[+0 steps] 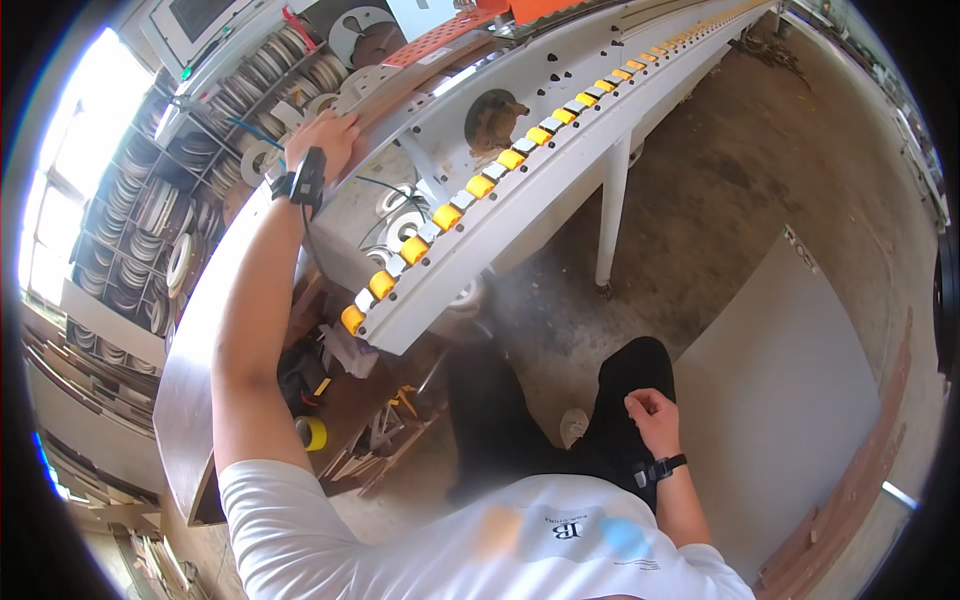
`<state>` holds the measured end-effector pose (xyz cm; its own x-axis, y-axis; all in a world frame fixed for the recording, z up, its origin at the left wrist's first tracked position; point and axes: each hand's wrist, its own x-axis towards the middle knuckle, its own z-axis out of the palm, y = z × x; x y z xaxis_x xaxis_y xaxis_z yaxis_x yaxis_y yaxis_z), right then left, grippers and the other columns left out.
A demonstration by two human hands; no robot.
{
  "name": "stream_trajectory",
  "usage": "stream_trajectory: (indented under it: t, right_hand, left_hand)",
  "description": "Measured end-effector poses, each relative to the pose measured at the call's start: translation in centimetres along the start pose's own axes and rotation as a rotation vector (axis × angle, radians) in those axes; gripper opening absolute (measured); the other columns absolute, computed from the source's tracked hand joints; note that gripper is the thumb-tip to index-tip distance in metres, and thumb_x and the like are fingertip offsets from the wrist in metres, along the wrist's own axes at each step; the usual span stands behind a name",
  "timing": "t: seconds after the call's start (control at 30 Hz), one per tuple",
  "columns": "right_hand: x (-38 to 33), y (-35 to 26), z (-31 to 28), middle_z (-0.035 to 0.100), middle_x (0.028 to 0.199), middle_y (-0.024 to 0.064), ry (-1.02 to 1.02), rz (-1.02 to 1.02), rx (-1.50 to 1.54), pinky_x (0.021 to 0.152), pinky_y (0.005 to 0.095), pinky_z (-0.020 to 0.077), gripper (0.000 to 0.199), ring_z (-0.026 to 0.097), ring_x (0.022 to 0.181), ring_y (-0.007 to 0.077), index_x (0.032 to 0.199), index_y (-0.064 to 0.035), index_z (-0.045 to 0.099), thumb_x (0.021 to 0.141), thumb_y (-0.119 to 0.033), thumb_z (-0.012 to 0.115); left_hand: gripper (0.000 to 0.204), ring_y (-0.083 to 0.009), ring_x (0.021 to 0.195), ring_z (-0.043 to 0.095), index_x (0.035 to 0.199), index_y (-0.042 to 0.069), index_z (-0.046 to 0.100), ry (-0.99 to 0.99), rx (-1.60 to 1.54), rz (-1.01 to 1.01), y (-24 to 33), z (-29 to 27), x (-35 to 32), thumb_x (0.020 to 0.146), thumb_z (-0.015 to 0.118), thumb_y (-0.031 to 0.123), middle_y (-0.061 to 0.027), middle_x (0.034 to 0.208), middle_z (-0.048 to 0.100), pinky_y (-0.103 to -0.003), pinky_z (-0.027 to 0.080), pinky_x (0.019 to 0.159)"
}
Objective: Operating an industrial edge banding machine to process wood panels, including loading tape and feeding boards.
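Observation:
My left hand (325, 142) is stretched forward to the machine, its fingers lying over the near end of a long brown board (425, 72). The board lies along the machine bed, beside an orange perforated guard (432, 52). What the fingertips touch on its far side is hidden. My right hand (655, 422) hangs above my right thigh, fingers loosely curled in, and nothing shows in them. Nearest my body, a pale rail (480, 235) with a row of yellow rollers (447, 216) slants away to the upper right.
Racks of edge-band rolls (150, 215) stand at the left. Below the machine end, a brown shelf (350, 400) holds tools and a yellow tape roll (312, 432). A large grey sheet (790, 370) stands at the right. One machine leg (613, 215) reaches the concrete floor.

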<state>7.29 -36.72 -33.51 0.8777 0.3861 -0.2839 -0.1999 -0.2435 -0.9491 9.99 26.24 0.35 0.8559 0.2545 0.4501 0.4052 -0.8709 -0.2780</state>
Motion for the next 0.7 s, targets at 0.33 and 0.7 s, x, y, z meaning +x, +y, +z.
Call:
stream_trajectory:
  t: [0.33,0.7]
  right_hand:
    - [0.2,-0.1,-1.3,0.074,0.09,0.0,0.058,0.079,0.125,0.067,0.0251,0.0565,0.016,0.07,0.078,0.008,0.108,-0.0058,0.076,0.101,-0.02,0.079]
    - [-4.4,5.2,-10.0,0.08,0.102,0.01,0.523,-0.047,-0.126,0.085,0.0381,0.0589,0.028,0.077,0.095,0.0254,0.114,-0.0097,0.077,0.098,-0.032,0.078]
  left_hand:
    - [0.038,-0.0346,0.125,0.065,0.127,0.02,0.076,0.064,-0.016,-0.005,4.2,3.7,6.8,0.106,0.055,0.044,-0.0075,0.124,0.074,-0.046,0.053,0.105]
    - [0.032,-0.0371,0.115,0.071,0.13,-0.002,0.072,-0.082,-0.398,0.247,-3.9,7.6,3.0,0.113,0.054,0.018,-0.023,0.124,0.075,-0.046,0.056,0.101]
